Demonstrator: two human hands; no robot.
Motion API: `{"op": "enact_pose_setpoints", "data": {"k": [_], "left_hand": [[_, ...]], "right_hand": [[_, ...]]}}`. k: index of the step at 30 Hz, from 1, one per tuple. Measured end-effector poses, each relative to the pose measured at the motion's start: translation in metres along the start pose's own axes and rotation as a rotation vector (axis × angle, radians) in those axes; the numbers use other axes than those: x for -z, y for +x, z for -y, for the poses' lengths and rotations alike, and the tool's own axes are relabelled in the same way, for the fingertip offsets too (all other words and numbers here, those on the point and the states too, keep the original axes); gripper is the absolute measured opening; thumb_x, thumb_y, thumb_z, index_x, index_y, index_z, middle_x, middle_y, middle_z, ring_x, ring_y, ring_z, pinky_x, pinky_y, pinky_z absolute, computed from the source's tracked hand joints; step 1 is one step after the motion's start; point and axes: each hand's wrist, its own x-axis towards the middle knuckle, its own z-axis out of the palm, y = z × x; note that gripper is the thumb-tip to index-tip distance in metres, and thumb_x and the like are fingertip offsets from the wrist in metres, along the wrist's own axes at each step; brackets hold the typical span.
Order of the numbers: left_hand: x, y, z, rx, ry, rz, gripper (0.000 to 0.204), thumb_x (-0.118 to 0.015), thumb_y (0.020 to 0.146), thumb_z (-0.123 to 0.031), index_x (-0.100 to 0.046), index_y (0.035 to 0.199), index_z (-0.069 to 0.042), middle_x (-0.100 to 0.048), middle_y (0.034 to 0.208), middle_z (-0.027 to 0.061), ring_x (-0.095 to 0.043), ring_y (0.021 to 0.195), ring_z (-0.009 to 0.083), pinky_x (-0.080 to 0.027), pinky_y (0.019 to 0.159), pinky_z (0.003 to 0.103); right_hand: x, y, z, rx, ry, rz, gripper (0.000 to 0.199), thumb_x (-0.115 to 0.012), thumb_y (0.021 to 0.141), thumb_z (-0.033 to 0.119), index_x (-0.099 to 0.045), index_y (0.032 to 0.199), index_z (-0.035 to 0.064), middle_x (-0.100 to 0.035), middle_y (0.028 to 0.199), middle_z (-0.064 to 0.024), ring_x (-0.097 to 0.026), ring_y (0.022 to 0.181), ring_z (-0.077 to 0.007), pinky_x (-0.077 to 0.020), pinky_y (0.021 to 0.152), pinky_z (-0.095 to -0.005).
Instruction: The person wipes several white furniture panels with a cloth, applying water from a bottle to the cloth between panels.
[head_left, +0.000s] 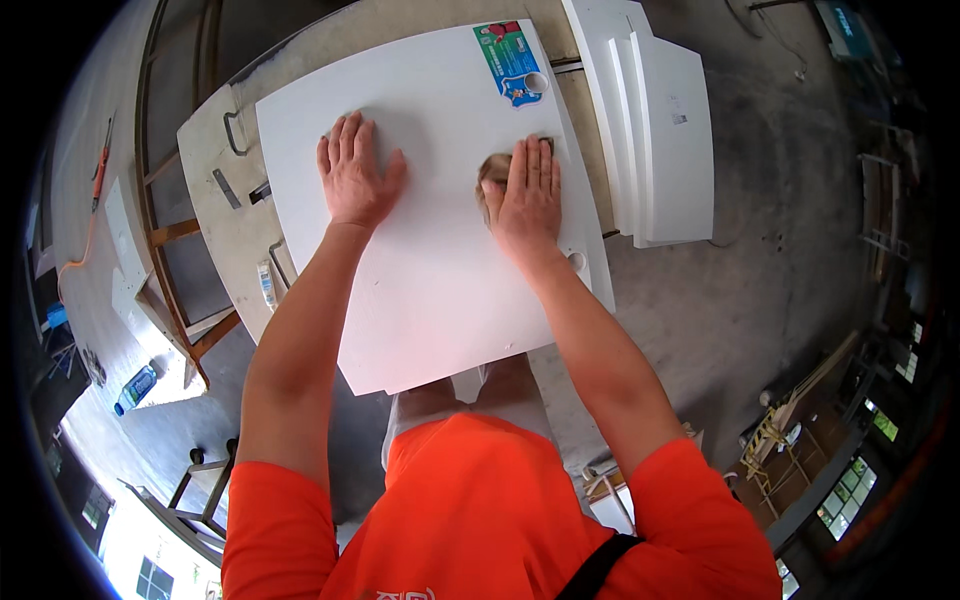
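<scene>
A large white panel lies flat in front of me, its near edge close to my body. My left hand rests palm down on the panel's left part, fingers stretched out and thumb apart, with nothing in it. On the right part, my right hand presses a bunched brown rag against the surface. The rag shows beside the thumb and a dark bit shows past the fingertips; the rest is under the hand. A green and blue label sits at the panel's far right corner. Two round cup-like spots, including one near my right wrist, mark its right side.
Under the panel is a worn wooden worktop with metal handles and a white tube. Several white boards are stacked at the right. A wooden frame and a blue-labelled bottle are at left.
</scene>
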Motion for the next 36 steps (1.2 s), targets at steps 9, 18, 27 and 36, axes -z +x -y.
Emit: {"op": "enact_pose_setpoints", "data": {"k": [9,18,27,36], "left_hand": [[0.007,-0.006,0.004,0.029,0.034,-0.006,0.059,-0.062,0.094,-0.039,-0.052,0.142,-0.006,-0.046,0.156,0.0123,-0.035,0.150,0.0308,-0.019,0.125,0.050],[0.008,-0.013,0.006,0.057,0.006,0.054,0.063,-0.059,0.094,-0.042,-0.050,0.144,-0.004,-0.044,0.157,0.0137,-0.030,0.152,0.0310,-0.015,0.127,0.052],[0.006,-0.002,-0.007,0.030,-0.039,0.059,0.064,-0.059,0.094,-0.042,-0.050,0.144,-0.003,-0.043,0.158,0.0137,-0.029,0.153,0.0312,-0.013,0.128,0.051],[0.014,-0.004,0.006,0.069,-0.031,0.027,0.062,-0.062,0.092,-0.037,-0.052,0.142,-0.002,-0.044,0.157,0.0141,-0.032,0.151,0.0322,-0.016,0.127,0.052]], "right_hand": [[0.009,-0.080,-0.011,-0.090,-0.103,0.192,0.085,-0.056,0.099,0.042,-0.024,0.156,-0.0123,-0.019,0.166,-0.0316,-0.015,0.156,-0.0437,-0.0057,0.129,-0.0540],[0.025,-0.157,-0.033,-0.029,-0.088,0.305,0.094,-0.059,0.097,0.048,-0.020,0.157,-0.0128,-0.015,0.166,-0.0336,-0.008,0.156,-0.0475,-0.0033,0.127,-0.0578],[-0.005,0.072,-0.002,-0.095,-0.166,0.064,0.089,-0.052,0.101,0.049,-0.021,0.158,-0.0115,-0.016,0.168,-0.0286,-0.010,0.159,-0.0383,-0.0058,0.129,-0.0493],[0.003,-0.075,0.004,0.035,-0.120,0.254,0.094,-0.059,0.097,0.049,-0.022,0.156,-0.0145,-0.015,0.166,-0.0334,-0.010,0.157,-0.0456,-0.0039,0.128,-0.0552]]}}
